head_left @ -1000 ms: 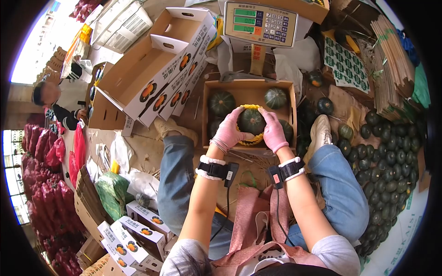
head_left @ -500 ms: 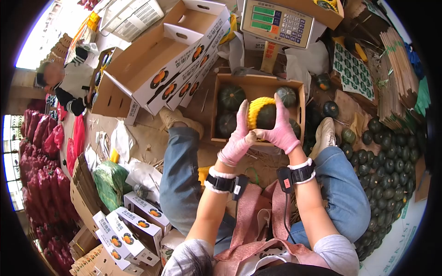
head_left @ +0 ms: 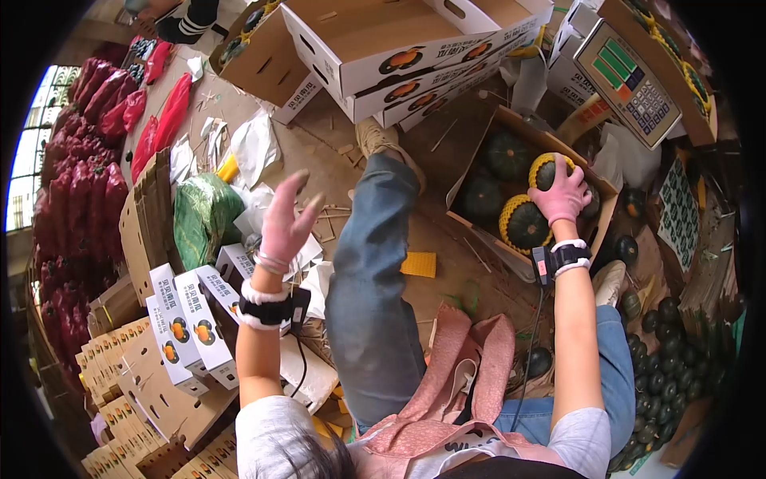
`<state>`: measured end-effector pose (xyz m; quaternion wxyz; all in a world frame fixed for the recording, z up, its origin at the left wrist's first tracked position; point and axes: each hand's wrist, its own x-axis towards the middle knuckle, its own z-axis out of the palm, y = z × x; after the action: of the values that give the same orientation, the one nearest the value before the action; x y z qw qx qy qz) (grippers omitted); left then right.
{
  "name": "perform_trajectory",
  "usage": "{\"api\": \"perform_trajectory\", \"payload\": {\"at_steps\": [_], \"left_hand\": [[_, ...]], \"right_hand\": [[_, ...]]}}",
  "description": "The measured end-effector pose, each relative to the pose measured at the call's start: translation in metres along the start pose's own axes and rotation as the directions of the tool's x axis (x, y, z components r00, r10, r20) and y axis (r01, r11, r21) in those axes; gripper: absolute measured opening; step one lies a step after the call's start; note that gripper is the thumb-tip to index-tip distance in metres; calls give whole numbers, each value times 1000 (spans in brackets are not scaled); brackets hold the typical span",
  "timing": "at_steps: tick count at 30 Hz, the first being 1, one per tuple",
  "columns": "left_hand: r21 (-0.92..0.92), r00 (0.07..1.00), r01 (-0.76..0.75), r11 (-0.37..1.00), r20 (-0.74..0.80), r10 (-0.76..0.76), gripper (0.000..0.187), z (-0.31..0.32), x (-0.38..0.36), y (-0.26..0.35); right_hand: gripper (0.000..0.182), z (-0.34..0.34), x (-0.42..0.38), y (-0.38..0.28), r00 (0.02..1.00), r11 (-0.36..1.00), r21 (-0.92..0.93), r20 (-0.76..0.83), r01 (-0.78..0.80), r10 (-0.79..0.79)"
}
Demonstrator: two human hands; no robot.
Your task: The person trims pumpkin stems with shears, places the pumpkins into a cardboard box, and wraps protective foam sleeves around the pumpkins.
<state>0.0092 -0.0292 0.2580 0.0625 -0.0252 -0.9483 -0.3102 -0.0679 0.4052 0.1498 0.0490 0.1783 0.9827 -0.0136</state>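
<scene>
Here the right hand point(head_left: 563, 194), in a pink glove, lies palm-down with fingers curled over a netted squash point(head_left: 549, 170) at the far edge of the brown box point(head_left: 479, 156), gripping its top. That squash is round, dark green, matte, half sleeved in yellow foam mesh; no long axis to speak of. A second netted squash point(head_left: 524, 224) sits at the box's near edge, just below the right hand's wrist, touching or nearly touching the first. Two bare green squashes point(head_left: 507, 155) fill the left side of the box. The left hand point(head_left: 285, 225) is raised well apart, over the floor's left side, fingers spread wide and holding nothing; the small printed cartons point(head_left: 188, 307) lie nearest below it. The scale point(head_left: 631, 82) stands beyond the box's far corner. Loose squashes point(head_left: 669, 375) are heaped along the floor's right edge.
</scene>
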Motion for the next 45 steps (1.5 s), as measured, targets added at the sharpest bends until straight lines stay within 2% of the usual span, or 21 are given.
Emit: {"api": "perform_trajectory", "payload": {"at_steps": [2,6,8,9,11,15,18,21,24,26,28,29,30,31,32,33,36,38,40,41,45], "left_hand": [[78,949,291,954,100,-298,45,23,-62,-54],[416,811,452,789,176,-557,67,90,-173,-97],[413,774,547,728,82,-628,75,112,-204,-103],[432,742,592,681,37,-669,74,119,-212,-103],[507,660,642,575,14,-751,77,134,-209,-93],[605,951,219,766,41,-305,60,159,-196,-102],[420,773,518,745,142,-618,55,192,-173,-149],[540,708,543,643,117,-696,39,216,-167,-183],[401,730,484,778,305,-612,34,204,-169,-200],[226,808,401,888,370,-459,33,195,-163,-208],[60,884,347,936,313,-348,33,179,-152,-205],[142,838,504,852,160,-522,35,157,-138,-166],[-72,779,626,776,71,-622,37,127,-127,-129],[-57,742,666,744,-56,-669,37,122,-133,-161],[-211,778,562,800,-194,-597,32,94,-133,-140],[-640,762,263,722,-322,-562,23,69,-128,-97],[-724,784,-69,686,-464,-412,15,18,-134,-44],[-615,842,-54,787,-452,-296,17,8,-140,20],[-748,913,-242,618,-390,-116,33,38,-151,54],[-592,946,-220,775,-323,21,35,48,-156,92],[-795,959,-218,566,-67,275,34,85,-176,171]], "right_hand": [[95,-25,15,-14,916,994,-102,393,-40,77],[99,-34,23,-18,902,960,-273,428,66,60],[98,-33,17,-24,945,931,-261,273,255,-182],[95,-13,28,-17,877,885,7,129,466,-463],[91,-5,31,-45,843,853,214,164,477,-512],[94,14,40,-79,908,949,34,281,314,-311],[89,-9,17,-98,945,954,-145,239,260,-222],[88,-27,-2,-81,960,960,-34,-30,279,-280],[85,-49,-34,-45,933,912,257,-255,320,-255],[85,-59,-63,-30,932,919,228,-245,323,-267],[86,-55,-86,-15,966,958,182,-176,221,-189],[87,-53,-94,-8,988,973,197,-124,120,-97],[88,-47,-103,0,998,977,212,-65,21,-7],[88,-30,-109,12,991,968,251,-129,-2,35],[87,-11,-114,23,995,964,264,-86,-25,49],[82,-6,-120,32,994,963,267,-110,36,-6],[62,-21,-140,26,988,996,71,-149,60,-49],[36,-58,-172,9,871,787,438,-427,435,-244],[40,-115,-230,-18,877,343,828,-320,443,-359],[46,-133,-256,-21,857,241,900,-220,362,-466],[48,-121,-296,-18,885,216,861,-425,460,-190]]}}
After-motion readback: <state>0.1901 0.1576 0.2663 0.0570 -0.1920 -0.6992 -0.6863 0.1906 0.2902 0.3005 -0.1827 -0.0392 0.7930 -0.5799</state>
